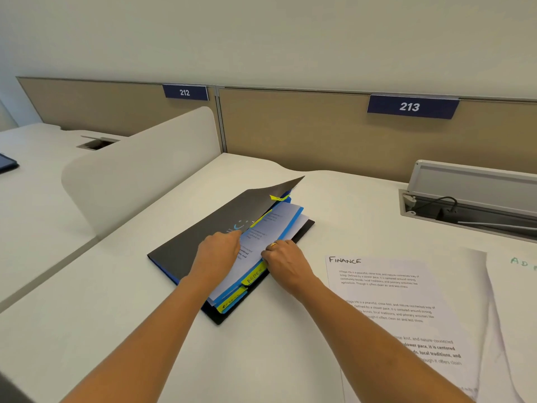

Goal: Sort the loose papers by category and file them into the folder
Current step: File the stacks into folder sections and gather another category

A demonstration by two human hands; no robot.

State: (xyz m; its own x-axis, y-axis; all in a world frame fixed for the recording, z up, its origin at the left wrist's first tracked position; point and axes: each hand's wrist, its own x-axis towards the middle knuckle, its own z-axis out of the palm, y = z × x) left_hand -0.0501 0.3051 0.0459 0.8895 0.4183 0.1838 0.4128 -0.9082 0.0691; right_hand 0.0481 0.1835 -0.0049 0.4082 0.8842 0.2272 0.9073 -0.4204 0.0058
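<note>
A dark grey folder lies at an angle in the middle of the white desk, its cover raised over blue dividers with yellow tabs. A white printed sheet rests between the dividers. My left hand presses on the sheet's left side under the lifted cover. My right hand pinches the sheet's right edge beside a blue divider. A loose paper headed FINANCE lies to the right, and another paper with green letters overlaps its right side.
A rounded white partition stands on the left. Beige panels with signs 212 and 213 line the back. An open cable tray with wires sits at the back right. A dark object pokes in at the far left.
</note>
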